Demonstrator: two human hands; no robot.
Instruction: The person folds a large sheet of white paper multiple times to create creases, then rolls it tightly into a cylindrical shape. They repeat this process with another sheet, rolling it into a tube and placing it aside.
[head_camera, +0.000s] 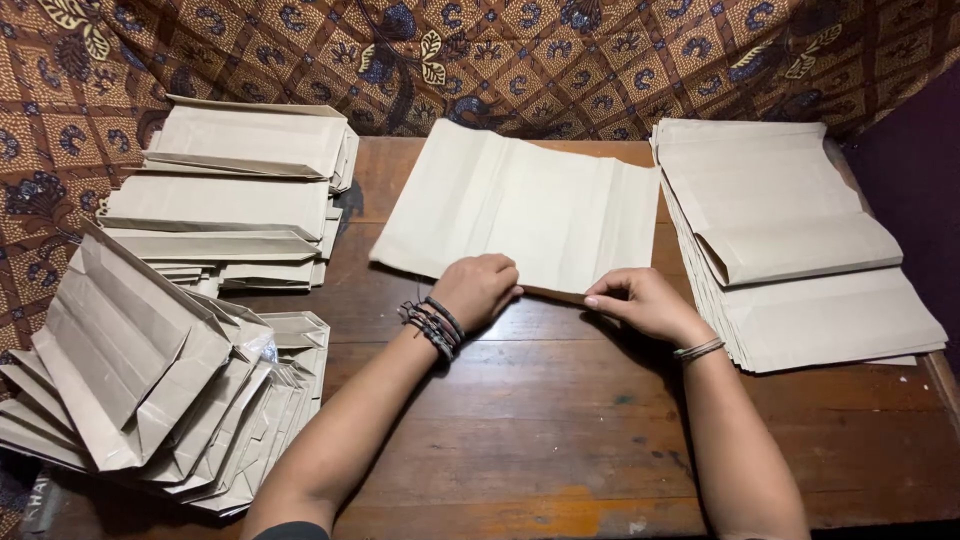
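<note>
Your left hand (478, 288) and your right hand (640, 300) both rest on the near edge of the flat paper sheet (520, 205), which lies in the middle of the frame on the wooden table (540, 420). The left hand is curled, fingers bent down onto the edge, and the right hand pinches the same edge with fingers nearly closed; both hold only this sheet. At the right of the frame a stack of unfolded sheets (800, 240) sits just beside it, the top one partly folded over. At the upper left there is a pile of folded bags (240, 190), and at the lower left a second pile of bags (150, 390) leans and fans out over the table edge. I think the fold may go crooked if one hand pulls more than the other, because the sheet already lies a little turned, and the leaning pile at the lower left could slide off if your elbow pushes it
</note>
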